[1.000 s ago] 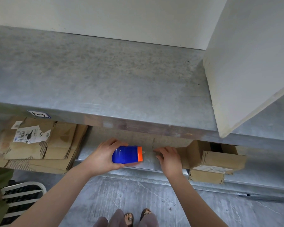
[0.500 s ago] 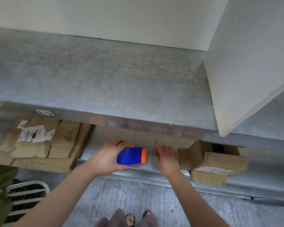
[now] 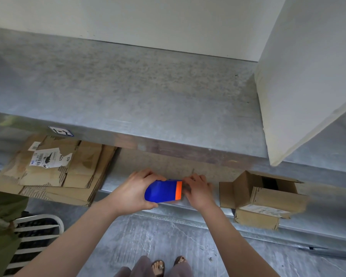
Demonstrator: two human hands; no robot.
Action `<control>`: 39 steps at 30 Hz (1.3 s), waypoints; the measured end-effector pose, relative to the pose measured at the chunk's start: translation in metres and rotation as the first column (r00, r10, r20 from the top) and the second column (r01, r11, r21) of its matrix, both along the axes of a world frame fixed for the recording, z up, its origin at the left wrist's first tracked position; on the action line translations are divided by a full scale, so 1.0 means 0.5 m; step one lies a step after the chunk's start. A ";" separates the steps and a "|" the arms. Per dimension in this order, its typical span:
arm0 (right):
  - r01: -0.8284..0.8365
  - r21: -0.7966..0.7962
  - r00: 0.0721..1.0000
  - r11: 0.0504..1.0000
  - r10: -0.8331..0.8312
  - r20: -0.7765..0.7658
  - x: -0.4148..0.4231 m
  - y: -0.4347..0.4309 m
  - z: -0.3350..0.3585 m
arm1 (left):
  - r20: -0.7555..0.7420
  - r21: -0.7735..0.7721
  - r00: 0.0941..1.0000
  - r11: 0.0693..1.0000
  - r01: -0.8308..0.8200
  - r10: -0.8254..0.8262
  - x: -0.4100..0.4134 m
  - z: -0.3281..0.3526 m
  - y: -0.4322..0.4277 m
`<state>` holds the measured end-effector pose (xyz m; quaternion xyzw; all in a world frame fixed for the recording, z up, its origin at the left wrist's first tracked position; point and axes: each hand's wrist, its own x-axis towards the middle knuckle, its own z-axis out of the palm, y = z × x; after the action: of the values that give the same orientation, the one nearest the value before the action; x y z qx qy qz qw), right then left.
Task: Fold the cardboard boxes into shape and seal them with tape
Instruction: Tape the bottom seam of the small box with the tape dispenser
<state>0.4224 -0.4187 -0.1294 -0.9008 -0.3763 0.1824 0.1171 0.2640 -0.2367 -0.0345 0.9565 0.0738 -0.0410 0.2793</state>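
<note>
Our right hand (image 3: pixel 199 191) has closed in on the orange end of the tape dispenser (image 3: pixel 162 191), its grip we cannot tell | left hand (image 3: pixel 132 191) grip clamped round the dispenser | half-folded box (image 3: pixel 258 193) just right of our hands on the lower shelf (image 3: pixel 328 206) | we judge taping comes next

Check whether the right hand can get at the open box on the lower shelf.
Probably yes. The open box sits just right of the right hand on the same lower shelf, nothing between them. Its fingers are busy at the tape dispenser's orange end, though.
</note>
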 end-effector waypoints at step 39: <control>0.260 0.195 0.750 0.946 -0.070 -0.658 -0.088 -0.121 0.182 | 0.085 -0.051 0.996 0.998 0.043 -0.038 -0.069 0.144 0.010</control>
<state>0.3784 -0.4791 -0.0383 -0.7882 -0.2530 0.4146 0.3780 0.2294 -0.2318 0.0377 0.9510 0.0415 -0.0084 0.3062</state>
